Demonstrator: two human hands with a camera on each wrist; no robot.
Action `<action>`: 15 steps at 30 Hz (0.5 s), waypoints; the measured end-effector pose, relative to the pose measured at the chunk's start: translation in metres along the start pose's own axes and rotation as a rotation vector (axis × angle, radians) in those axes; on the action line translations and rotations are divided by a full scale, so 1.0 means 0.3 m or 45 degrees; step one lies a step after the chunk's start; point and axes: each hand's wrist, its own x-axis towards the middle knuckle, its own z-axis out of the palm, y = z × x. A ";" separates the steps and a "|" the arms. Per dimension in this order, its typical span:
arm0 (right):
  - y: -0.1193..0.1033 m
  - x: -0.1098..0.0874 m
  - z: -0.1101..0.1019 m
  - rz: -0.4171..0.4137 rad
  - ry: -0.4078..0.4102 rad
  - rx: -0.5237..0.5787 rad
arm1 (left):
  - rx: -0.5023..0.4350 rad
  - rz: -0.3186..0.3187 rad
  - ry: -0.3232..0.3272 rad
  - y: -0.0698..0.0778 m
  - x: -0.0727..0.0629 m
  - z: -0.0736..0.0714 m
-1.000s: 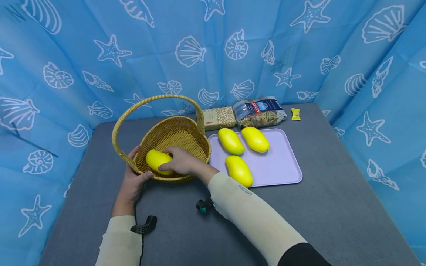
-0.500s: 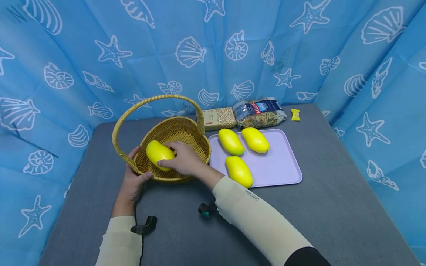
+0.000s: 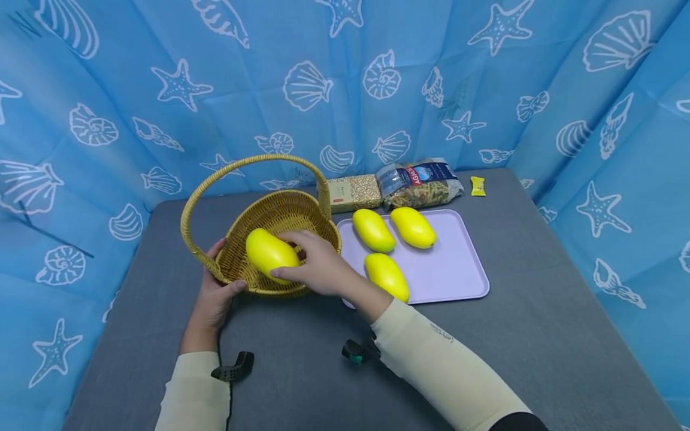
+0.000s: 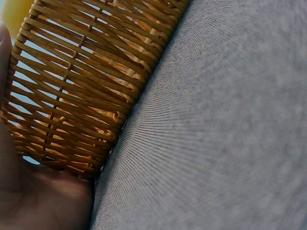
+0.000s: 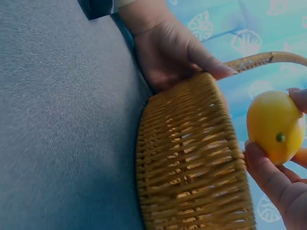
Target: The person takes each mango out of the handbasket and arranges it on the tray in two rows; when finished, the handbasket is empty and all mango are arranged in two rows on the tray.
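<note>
A yellow mango (image 3: 269, 252) is held over the wicker basket (image 3: 280, 209) by my right hand (image 3: 318, 266), thumb on the near side and fingers on the far side. In the right wrist view the mango (image 5: 274, 125) is above the basket's rim, its green stem spot facing the camera. My left hand (image 3: 215, 296) grips the basket's left rim below the tall arched handle, thumb over the edge. The left wrist view has the woven basket wall (image 4: 81, 81) close up, with the left palm (image 4: 48, 199) against it.
Right of the basket lies a lilac tray (image 3: 447, 263) bearing three mangoes (image 3: 387, 276). Behind stand a pack of pale beans or grains (image 3: 358, 191) and an Agnesi pasta bag (image 3: 420, 182). A small yellow packet (image 3: 478, 186) lies at the back right. A blue shell-print curtain (image 3: 345, 90) surrounds the grey table.
My right hand has lifted the mango from low inside the basket and carried it rightward, above the rim. The left hand and basket have stayed in place.
</note>
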 end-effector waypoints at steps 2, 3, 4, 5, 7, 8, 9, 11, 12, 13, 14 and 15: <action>-0.002 -0.030 -0.019 0.003 0.000 0.022 | -0.014 0.006 -0.003 -0.001 0.000 0.000; -0.001 -0.045 -0.028 0.004 0.003 0.033 | -0.017 0.009 -0.004 -0.001 0.000 0.000; 0.002 -0.060 -0.037 0.003 0.008 0.043 | -0.022 0.011 -0.008 -0.002 0.000 0.000; 0.005 -0.075 -0.047 0.002 0.015 0.055 | -0.027 0.013 -0.011 -0.003 0.001 0.000; 0.015 -0.107 -0.066 0.008 0.031 0.078 | -0.034 0.015 -0.020 -0.004 0.001 0.001; 0.022 -0.123 -0.075 0.013 0.043 0.088 | -0.034 0.017 -0.024 -0.004 0.002 0.001; 0.028 -0.137 -0.083 0.018 0.053 0.100 | -0.037 0.020 -0.029 -0.005 0.002 0.001; 0.039 -0.165 -0.099 0.032 0.074 0.134 | -0.047 0.031 -0.039 -0.005 0.001 0.000; 0.047 -0.177 -0.105 0.039 0.082 0.151 | -0.052 0.037 -0.042 -0.005 0.001 -0.001; 0.054 -0.187 -0.111 0.045 0.089 0.165 | -0.054 0.044 -0.045 -0.006 0.001 -0.003; 0.061 -0.198 -0.116 0.051 0.094 0.174 | -0.059 0.050 -0.048 -0.006 0.001 -0.003; 0.068 -0.208 -0.121 0.056 0.098 0.185 | -0.062 0.055 -0.051 -0.007 0.000 -0.004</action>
